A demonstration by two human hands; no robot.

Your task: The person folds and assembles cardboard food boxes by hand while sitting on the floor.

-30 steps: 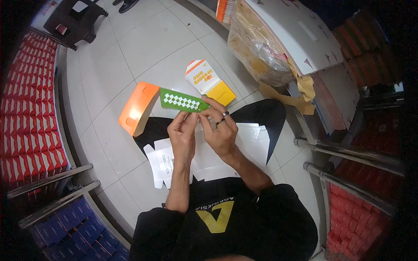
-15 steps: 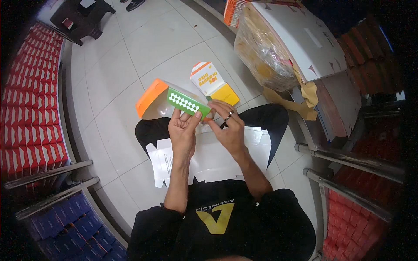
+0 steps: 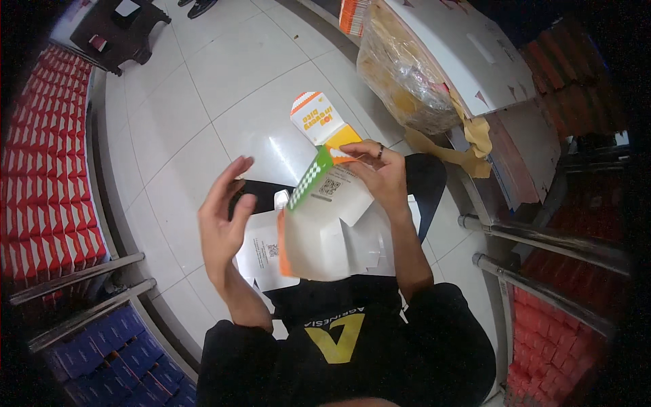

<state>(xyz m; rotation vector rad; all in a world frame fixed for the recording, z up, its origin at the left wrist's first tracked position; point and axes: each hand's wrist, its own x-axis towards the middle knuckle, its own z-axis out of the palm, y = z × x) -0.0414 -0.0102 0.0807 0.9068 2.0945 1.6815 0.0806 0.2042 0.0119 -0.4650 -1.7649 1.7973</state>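
Note:
My right hand [image 3: 381, 175] pinches the upper end of an unfolded carton blank [image 3: 322, 224], white inside with orange edges and a green checkered strip. The blank hangs tilted in front of my chest. My left hand [image 3: 225, 220] is raised to its left, fingers spread, holding nothing and just clear of the blank's orange edge. Under the blank, flat white carton blanks [image 3: 261, 252] lie on my lap. On the floor beyond my hands stands a folded orange, white and yellow carton [image 3: 319, 121].
A clear plastic bag of flat cartons [image 3: 405, 74] sits by a large cardboard box [image 3: 468, 54] at upper right. Shelves of red boxes [image 3: 41, 163] line the left, blue ones [image 3: 102, 346] lower left. Metal rails [image 3: 536, 237] run at right. A dark stool [image 3: 115, 27] stands far back.
Both hands were closed on the green-strip carton, held flat. Now my left hand has let go and opened, and my right hand has swung the blank upright toward me.

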